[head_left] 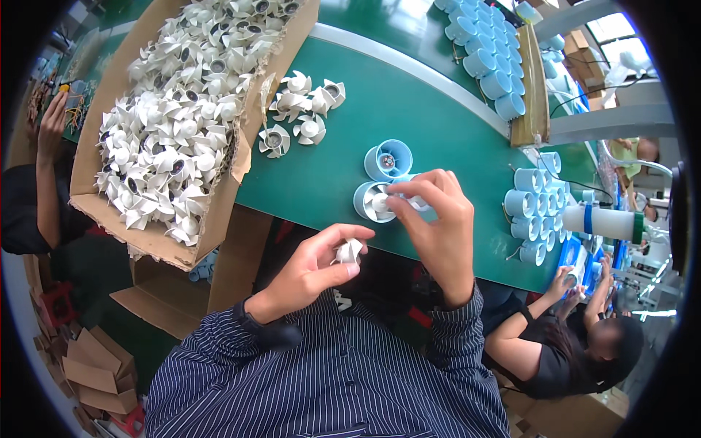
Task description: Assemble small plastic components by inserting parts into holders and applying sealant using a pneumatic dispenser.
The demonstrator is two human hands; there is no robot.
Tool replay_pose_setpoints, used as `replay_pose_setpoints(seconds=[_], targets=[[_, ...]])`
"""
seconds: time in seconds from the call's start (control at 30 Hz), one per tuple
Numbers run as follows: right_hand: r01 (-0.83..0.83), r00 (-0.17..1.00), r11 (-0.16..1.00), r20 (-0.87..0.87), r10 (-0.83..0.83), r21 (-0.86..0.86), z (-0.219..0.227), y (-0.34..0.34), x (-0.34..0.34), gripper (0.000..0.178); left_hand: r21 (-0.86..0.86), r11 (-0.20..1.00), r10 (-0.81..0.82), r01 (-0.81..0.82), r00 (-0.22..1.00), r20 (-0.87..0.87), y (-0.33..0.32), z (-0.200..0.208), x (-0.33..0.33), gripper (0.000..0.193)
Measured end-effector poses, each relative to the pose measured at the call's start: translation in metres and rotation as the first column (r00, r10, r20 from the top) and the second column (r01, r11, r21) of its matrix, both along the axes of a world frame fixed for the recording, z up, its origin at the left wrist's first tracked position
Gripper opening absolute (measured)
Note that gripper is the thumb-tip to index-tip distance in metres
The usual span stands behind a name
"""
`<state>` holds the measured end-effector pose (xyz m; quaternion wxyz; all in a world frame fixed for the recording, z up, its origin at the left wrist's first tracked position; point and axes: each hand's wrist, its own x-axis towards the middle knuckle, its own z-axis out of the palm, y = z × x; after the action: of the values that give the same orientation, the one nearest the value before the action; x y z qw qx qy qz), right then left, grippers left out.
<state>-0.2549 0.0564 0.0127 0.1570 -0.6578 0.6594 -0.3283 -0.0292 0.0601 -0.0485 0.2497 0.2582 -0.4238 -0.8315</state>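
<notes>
A white plastic bladed fan is held in the left hand; a second white fan, inside a light-blue round cup on the green tabletop, is pinched by the right hand. Fitting seems partway: the farther light-blue cup is fanless.

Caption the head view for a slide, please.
Left hand holds a white plastic fan wheel while the right hand reaches to another inside a light-blue round cup on a green table.
</notes>
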Motion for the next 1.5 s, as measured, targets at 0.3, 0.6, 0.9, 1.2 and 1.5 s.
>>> replay_pose_setpoints(seconds=[0.3, 0.6, 0.9, 1.2, 1.5], targets=[[0.007, 0.965, 1.0, -0.263, -0.013, -0.022, -0.003, 0.002, 0.011, 0.008, 0.344, 0.939, 0.065, 0.009, 0.977, -0.202, -0.012, 0.015, -0.004, 0.053], [-0.119, 0.993, 0.99, 0.001, 0.12, -0.07, 0.002, 0.017, 0.012, 0.018, 0.003, 0.993, 0.117, -0.118, 0.991, 0.064, -0.012, 0.025, -0.003, 0.048], [-0.354, 0.934, 0.913, -0.023, 0.358, -0.203, 0.021, 0.035, 0.007, 0.025, 0.307, 0.95, -0.014, 0.055, 0.991, -0.135, -0.015, 0.014, -0.007, 0.04], [0.062, 0.991, 0.99, 0.129, -0.046, -0.124, -0.001, -0.027, -0.029, 0.013, -0.24, 0.969, 0.097, -0.056, 0.982, 0.163, -0.013, 0.014, -0.015, 0.031], [0.007, 0.999, 0.998, 0.054, -0.01, 0.065, -0.01, -0.043, -0.031, 0.015, -0.806, 0.575, 0.477, -0.141, 0.858, 0.19, -0.034, 0.002, -0.018, 0.059]])
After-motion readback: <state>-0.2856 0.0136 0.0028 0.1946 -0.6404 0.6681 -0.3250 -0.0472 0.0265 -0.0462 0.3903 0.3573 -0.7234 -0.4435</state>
